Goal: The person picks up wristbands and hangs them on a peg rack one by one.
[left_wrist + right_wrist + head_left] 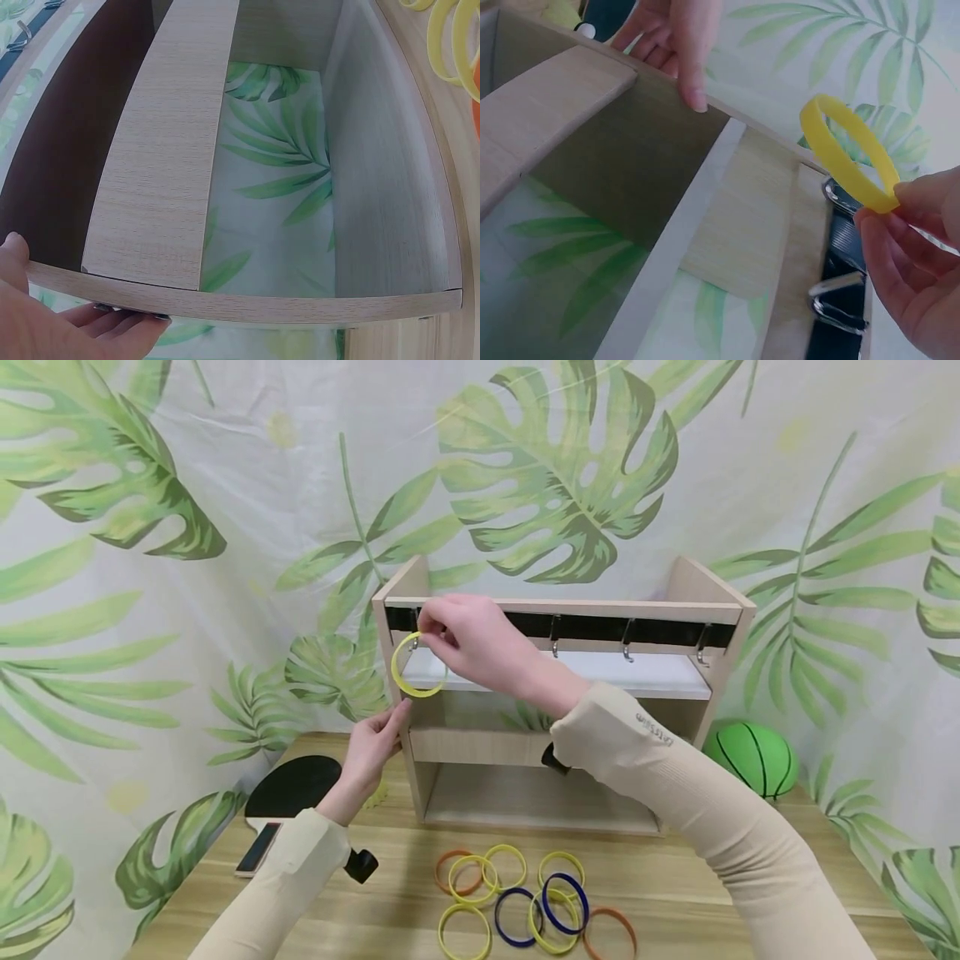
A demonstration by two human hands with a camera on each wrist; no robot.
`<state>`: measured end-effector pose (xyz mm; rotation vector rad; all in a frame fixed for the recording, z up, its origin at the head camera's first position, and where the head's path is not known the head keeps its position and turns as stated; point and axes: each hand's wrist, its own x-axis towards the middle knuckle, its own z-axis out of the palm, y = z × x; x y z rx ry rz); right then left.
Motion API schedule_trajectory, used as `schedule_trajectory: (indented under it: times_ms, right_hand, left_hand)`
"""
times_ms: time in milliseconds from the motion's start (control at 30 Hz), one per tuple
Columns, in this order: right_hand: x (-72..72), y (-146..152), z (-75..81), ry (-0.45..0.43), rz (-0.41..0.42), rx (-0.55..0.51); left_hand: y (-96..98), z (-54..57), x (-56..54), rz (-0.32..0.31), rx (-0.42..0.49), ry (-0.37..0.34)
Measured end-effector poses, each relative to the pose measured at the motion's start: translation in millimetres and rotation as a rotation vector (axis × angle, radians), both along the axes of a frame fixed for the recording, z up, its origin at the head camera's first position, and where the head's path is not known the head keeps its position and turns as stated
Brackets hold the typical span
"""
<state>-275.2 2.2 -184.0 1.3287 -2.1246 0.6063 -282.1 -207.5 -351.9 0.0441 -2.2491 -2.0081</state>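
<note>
My right hand (472, 639) pinches a yellow band (417, 666) at its top edge, thumb and fingertips (881, 225) closed on the rim and nothing else in the grip. The band hangs down from that pinch at the upper left corner of the wooden shelf (558, 693), just under the top rail and beside the leftmost metal hook (413, 639); I cannot tell whether it touches the hook. From the head view its opening faces roughly toward me, so the ring reads as a near circle standing on edge, a little taller than wide, its longer span running from the pinch downward and slightly left. In the right wrist view the band (849, 152) rises up and to the left from my fingers, clear of the shelf's side panel. My left hand (371, 752) rests against the left side panel of the shelf, fingers nearly straight and laid along the wood, thumb tip (15, 247) over the panel's edge; it grips nothing. The remaining hooks (628, 647) sit along the black strip under the rail, well apart from the band. On the table (750, 893) in front of the shelf lies a cluster of loose bands (525, 902) in yellow, orange and blue, several overlapping. A black paddle (288, 789) lies left of the shelf and a green ball (753, 756) sits at its right.
</note>
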Motion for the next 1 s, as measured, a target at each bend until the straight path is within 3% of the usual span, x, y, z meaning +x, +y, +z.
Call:
schedule_trajectory:
  times_ms: [500,767,1000]
  right_hand:
    - [-1.9,-12,-11.8,0.04,-0.19,0.129]
    - [3.2,-10,-12.9,0.061,-0.174,0.158]
    - [20.9,13,-20.9,0.091,-0.118,0.096]
  left_hand:
    - [5.1,-1.0,-1.4,0.004,0.007,-0.004]
    - [3.3,-0.6,-2.5,0.01,-0.007,-0.013]
    - [1.2,-0.4,-1.6,0.03,-0.029,-0.022]
